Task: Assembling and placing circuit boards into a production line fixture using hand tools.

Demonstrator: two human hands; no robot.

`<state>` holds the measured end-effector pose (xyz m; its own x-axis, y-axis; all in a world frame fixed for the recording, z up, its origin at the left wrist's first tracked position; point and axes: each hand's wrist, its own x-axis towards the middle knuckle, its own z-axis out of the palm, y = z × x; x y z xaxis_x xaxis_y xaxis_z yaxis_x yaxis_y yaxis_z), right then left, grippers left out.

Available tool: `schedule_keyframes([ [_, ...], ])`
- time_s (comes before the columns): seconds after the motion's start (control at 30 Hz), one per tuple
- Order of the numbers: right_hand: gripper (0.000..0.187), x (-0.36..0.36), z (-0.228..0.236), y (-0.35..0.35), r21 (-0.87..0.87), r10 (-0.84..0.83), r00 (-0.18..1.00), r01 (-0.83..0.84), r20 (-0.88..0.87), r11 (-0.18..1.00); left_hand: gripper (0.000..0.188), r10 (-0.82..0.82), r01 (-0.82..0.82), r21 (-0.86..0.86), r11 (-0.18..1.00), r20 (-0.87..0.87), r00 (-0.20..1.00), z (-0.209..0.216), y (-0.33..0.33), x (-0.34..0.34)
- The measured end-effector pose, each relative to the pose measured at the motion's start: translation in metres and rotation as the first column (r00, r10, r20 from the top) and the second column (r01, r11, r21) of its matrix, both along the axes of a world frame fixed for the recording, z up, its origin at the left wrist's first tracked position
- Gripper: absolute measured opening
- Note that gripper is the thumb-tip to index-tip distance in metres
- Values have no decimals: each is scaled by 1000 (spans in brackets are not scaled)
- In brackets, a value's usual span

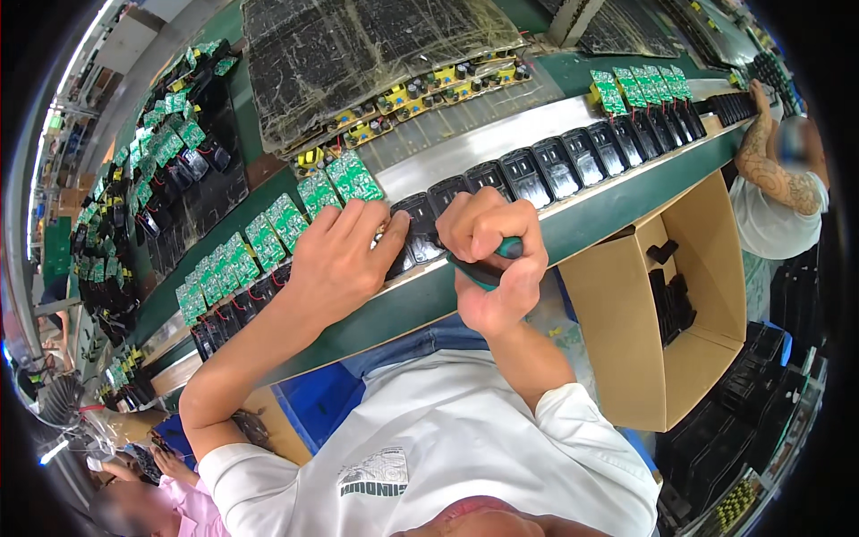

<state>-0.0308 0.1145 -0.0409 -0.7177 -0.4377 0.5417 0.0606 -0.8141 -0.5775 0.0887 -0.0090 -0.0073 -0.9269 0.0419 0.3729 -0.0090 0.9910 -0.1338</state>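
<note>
We are looking down on two bare hands meeting midway along a row of black plastic cases [559, 168], which is running along the edge of a green bench [582, 225]. Our left hand [344, 255] is curling over the row beside one case [420, 215], its fingers bent and drawn close; we are not able to tell whether the fingertips are pinching anything. Our right hand [501, 251], just beside it, is closing firmly around a tool with green-and-black handles [511, 248], and the fingers are hiding its working end. Judging by the row, we are finding the work partway along: to the left, green circuit boards [266, 240] are standing against the cases, so that stretch seems further on; right of the hands, a run of cases is lying without boards, apparently left to do; beyond it, a second group of boards [631, 88] is standing up. We are not seeing whether any board is fastened. Below right, a cardboard box [617, 358] is holding loose black parts [671, 304].
</note>
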Motion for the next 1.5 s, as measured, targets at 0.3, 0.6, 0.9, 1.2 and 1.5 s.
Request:
schedule_keyframes([
  [0.3, 44, 1, 4, 5, 123, 18, 998, -10, -63, 992, 25, 16, -14, -62, 998, 18, 1000, 2, 5, -4],
  [0.6, 38, -6, 14, -13, 166, -40, 999, 34, 32, 986, 25, -82, 83, -7, 997, 128, 988, 11, -10, -8],
  [0.9, 24, -9, 11, -33, 168, -51, 998, 57, -44, 984, 19, -141, 137, 57, 989, 60, 988, 12, -10, -9],
  [1.2, 32, -3, 4, -11, 110, -114, 993, 114, -11, 987, 11, 10, -35, 178, 983, 141, 990, 28, -2, -12],
  [1.5, 44, 4, 0, 9, 92, -87, 995, 91, -39, 992, 7, 123, -125, 281, 951, 25, 992, 18, 5, -12],
])
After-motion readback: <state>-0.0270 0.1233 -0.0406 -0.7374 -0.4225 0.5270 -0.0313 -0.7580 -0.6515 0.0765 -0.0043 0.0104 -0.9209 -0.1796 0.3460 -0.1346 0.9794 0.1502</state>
